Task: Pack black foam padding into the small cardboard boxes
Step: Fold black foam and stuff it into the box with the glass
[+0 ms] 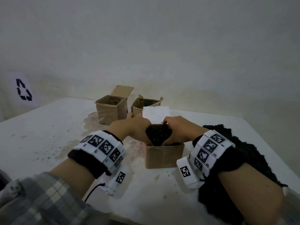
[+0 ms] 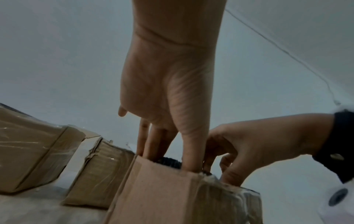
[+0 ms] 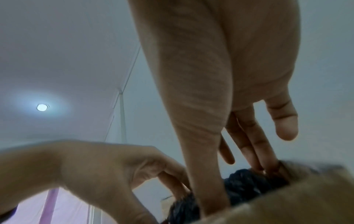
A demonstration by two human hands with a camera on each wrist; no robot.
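Observation:
A small open cardboard box (image 1: 164,155) stands in the middle of the white table (image 1: 40,135). A wad of black foam (image 1: 158,134) sticks up out of its mouth. My left hand (image 1: 137,127) pinches the wad from the left, thumb on the near side and fingers on the far side. My right hand (image 1: 176,128) pinches it the same way from the right. In the left wrist view the left hand (image 2: 168,94) reaches down into the box (image 2: 172,197) around the foam (image 2: 170,162). In the right wrist view the right hand (image 3: 208,98) straddles the foam (image 3: 247,186).
A heap of black foam (image 1: 235,159) lies on the table under my right forearm. Two more open cardboard boxes (image 1: 112,109) (image 1: 146,104) stand behind, near the wall. A white flap (image 1: 155,113) rises from the far side of the near box.

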